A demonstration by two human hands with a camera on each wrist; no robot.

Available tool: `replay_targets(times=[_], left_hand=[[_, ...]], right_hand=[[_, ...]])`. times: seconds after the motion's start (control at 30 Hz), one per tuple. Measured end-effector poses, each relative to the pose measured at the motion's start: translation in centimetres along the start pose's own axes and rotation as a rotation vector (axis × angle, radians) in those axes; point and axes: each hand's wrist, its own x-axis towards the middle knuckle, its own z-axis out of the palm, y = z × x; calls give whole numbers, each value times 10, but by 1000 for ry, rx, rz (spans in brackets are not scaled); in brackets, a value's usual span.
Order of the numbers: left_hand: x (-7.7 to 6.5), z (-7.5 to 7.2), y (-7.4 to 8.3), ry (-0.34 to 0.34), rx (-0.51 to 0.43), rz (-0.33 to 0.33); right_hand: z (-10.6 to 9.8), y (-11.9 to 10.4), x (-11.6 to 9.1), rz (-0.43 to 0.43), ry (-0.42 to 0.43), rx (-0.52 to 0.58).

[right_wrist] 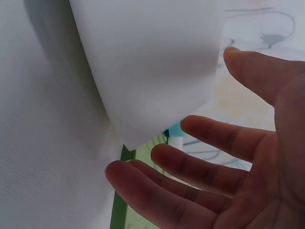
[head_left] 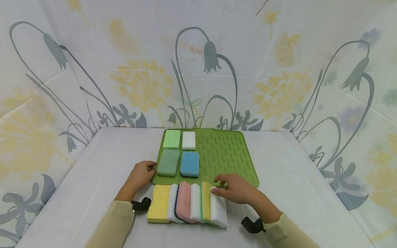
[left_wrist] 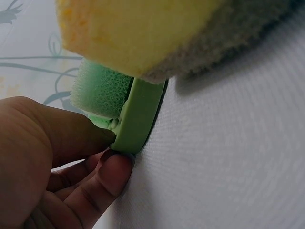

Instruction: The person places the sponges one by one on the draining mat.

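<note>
Beside the right fingers (right_wrist: 224,135), one white sponge (head_left: 219,212) points lengthwise toward the mat (head_left: 226,151).

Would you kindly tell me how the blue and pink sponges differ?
The blue sponge lies on the green mat; the pink sponge is off it, nearer the camera. The blue sponge lies flat, whereas the pink sponge leans within a row of sponges. Neither is being held.
</note>
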Motion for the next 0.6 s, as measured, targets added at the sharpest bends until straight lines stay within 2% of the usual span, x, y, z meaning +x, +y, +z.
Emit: replay_targets(times=[0.6], left_hand=[[-2,-2,3,1,-3,-11]], right_hand=[[11,-3,-4,-13,-9,49]])
